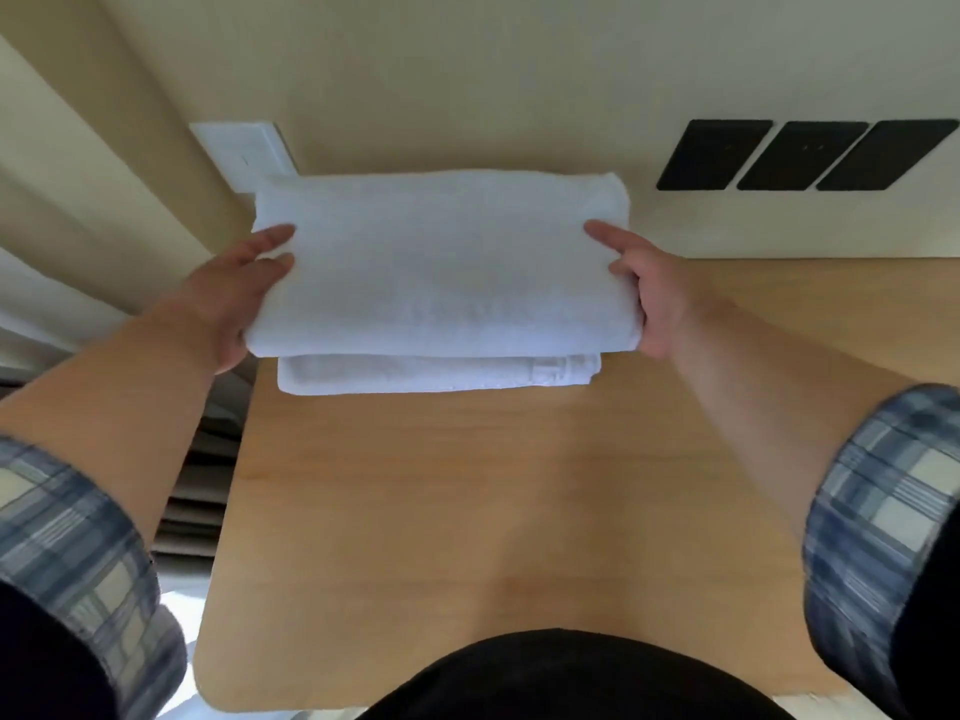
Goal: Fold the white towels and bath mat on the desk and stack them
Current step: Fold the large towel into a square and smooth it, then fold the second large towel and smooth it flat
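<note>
A folded white towel (pixel 441 262) is held flat over the far part of the wooden desk (pixel 493 511). My left hand (pixel 234 298) grips its left edge, thumb on top and fingers underneath. My right hand (pixel 644 288) grips the right edge the same way. Directly beneath it lies a second folded white piece (pixel 436 374) on the desk, only its near edge showing. Whether the upper towel touches the lower one cannot be told.
The desk meets a cream wall; three black wall plates (pixel 800 155) sit at the right, a white plate (pixel 244 153) at the left. The desk's left edge drops off to curtains (pixel 62 210) and floor.
</note>
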Demonstrator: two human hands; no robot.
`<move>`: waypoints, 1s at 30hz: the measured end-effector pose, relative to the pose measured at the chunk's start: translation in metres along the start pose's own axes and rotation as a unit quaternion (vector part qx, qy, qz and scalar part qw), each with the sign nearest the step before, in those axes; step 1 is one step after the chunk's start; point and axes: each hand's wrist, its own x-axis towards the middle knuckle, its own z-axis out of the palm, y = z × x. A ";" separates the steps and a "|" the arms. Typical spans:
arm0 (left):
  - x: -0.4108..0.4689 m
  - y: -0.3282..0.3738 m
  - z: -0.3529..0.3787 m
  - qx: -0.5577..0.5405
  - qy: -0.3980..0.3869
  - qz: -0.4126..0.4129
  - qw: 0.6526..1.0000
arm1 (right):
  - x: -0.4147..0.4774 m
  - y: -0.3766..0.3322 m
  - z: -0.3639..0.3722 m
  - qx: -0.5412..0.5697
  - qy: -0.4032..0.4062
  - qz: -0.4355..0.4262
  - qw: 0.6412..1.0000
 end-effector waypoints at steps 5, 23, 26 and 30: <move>0.023 -0.050 0.018 0.037 0.006 -0.070 0.997 | 0.029 0.036 0.006 -0.081 0.026 0.074 0.994; 0.035 -0.026 0.007 0.167 0.131 0.033 0.977 | 0.016 0.053 0.015 -0.259 0.064 -0.089 0.960; 0.036 -0.033 0.007 0.231 0.124 -0.010 0.965 | 0.011 0.049 0.009 -0.230 0.044 -0.054 0.971; 0.020 -0.037 0.036 0.451 0.199 0.100 0.864 | 0.003 0.041 0.026 -0.387 0.099 -0.184 0.898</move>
